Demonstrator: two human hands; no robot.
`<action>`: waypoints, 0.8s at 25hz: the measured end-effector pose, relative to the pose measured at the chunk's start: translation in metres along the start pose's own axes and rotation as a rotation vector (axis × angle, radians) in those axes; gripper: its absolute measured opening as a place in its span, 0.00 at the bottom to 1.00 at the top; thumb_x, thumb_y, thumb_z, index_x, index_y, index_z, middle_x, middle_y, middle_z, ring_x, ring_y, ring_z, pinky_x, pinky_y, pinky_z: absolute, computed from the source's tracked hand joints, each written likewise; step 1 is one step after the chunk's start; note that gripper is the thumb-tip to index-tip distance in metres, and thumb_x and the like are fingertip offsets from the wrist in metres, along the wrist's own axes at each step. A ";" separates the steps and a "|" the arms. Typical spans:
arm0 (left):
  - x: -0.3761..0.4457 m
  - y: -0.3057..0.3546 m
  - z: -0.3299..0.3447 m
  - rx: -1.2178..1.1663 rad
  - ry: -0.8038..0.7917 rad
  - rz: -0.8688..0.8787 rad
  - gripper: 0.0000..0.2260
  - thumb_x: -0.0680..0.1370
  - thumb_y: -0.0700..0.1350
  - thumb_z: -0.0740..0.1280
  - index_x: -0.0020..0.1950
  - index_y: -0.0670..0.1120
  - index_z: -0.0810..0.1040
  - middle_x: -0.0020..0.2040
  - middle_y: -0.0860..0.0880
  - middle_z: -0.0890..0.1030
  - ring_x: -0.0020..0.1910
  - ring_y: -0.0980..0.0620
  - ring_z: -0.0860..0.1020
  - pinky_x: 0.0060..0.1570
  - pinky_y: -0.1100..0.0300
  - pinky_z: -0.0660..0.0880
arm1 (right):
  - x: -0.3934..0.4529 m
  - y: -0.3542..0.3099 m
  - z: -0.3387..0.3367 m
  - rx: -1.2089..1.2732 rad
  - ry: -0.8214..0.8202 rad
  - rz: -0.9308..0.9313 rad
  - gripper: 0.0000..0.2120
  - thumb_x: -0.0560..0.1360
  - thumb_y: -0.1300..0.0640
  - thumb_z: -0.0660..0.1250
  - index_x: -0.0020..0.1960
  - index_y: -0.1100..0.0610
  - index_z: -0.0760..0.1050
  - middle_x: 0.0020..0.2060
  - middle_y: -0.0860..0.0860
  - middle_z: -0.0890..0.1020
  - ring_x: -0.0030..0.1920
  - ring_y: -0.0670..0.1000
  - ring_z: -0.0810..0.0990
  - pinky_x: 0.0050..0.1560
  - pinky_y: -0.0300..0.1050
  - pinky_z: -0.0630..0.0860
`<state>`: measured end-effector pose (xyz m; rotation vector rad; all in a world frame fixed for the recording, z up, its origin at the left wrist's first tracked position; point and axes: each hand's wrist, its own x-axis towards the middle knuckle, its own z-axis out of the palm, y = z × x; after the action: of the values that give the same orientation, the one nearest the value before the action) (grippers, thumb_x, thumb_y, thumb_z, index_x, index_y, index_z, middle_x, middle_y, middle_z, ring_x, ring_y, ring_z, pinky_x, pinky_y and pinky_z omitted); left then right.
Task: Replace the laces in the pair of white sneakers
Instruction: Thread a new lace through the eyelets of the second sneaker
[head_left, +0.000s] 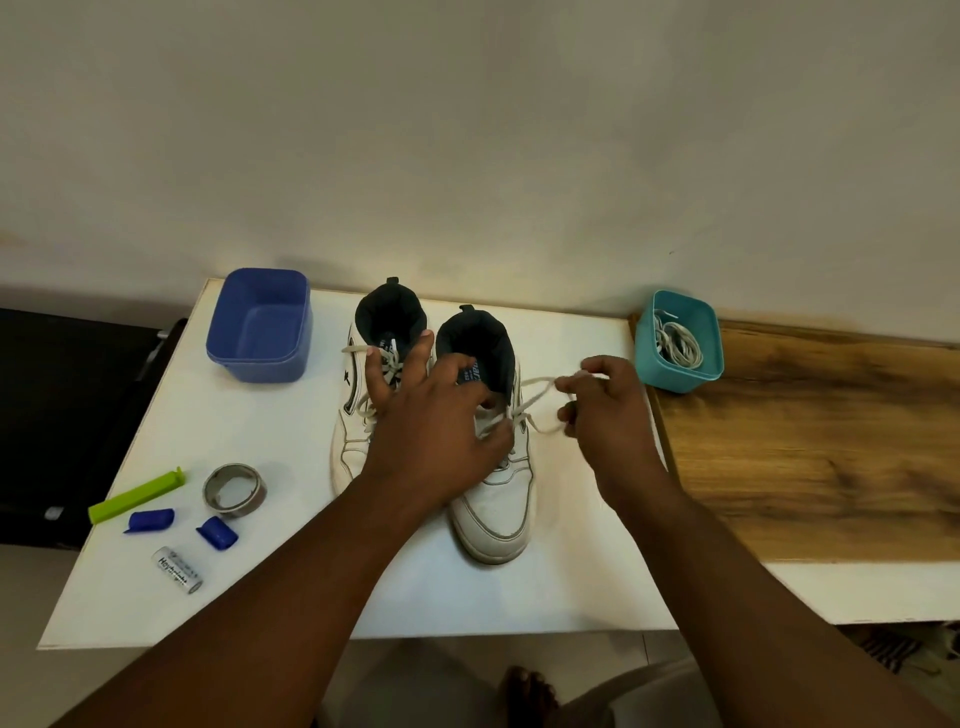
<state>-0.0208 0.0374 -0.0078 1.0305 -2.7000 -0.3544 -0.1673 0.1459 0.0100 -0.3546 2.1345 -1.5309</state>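
White table (291, 587) against a plain wall carries two white sneakers (498, 499), toes toward the person. Left hand (436, 415) spreads its fingers over both tongues; right hand (608, 405) pinches a loop of the right shoe's lace (540, 410). Left lie a battery (177, 569), blue caps (150, 519), green clip (136, 495), tape roll (235, 489). Farther back, an empty blue tub (258, 325); a teal tub (678, 340) holding coiled laces (678, 344).

Your white table (571, 587) holds sneakers (498, 499), blue tub (260, 358), teal tub (675, 374), tape (235, 489), clip (136, 496), battery (177, 569)
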 end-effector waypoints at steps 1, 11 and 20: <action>0.000 -0.001 -0.001 0.010 -0.015 0.007 0.25 0.72 0.72 0.57 0.59 0.61 0.80 0.73 0.58 0.70 0.81 0.48 0.51 0.73 0.33 0.38 | -0.001 0.003 0.000 -0.072 -0.108 -0.023 0.06 0.82 0.59 0.63 0.57 0.52 0.77 0.47 0.51 0.85 0.41 0.50 0.82 0.39 0.43 0.77; 0.001 -0.017 -0.019 0.038 -0.189 0.093 0.40 0.65 0.79 0.63 0.72 0.61 0.68 0.79 0.60 0.60 0.81 0.54 0.43 0.72 0.31 0.35 | -0.001 0.023 0.001 -0.776 -0.209 -0.527 0.04 0.80 0.57 0.69 0.49 0.49 0.78 0.45 0.45 0.78 0.42 0.43 0.75 0.43 0.35 0.69; -0.001 -0.022 -0.025 0.058 -0.151 0.133 0.36 0.66 0.81 0.58 0.64 0.60 0.72 0.75 0.61 0.66 0.82 0.53 0.47 0.73 0.32 0.33 | 0.019 -0.011 -0.020 0.552 0.457 -0.037 0.07 0.84 0.63 0.61 0.52 0.52 0.73 0.55 0.54 0.79 0.39 0.50 0.83 0.39 0.42 0.81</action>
<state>0.0007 0.0189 0.0093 0.8648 -2.9116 -0.3440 -0.1953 0.1496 0.0206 0.1652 1.8934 -2.3027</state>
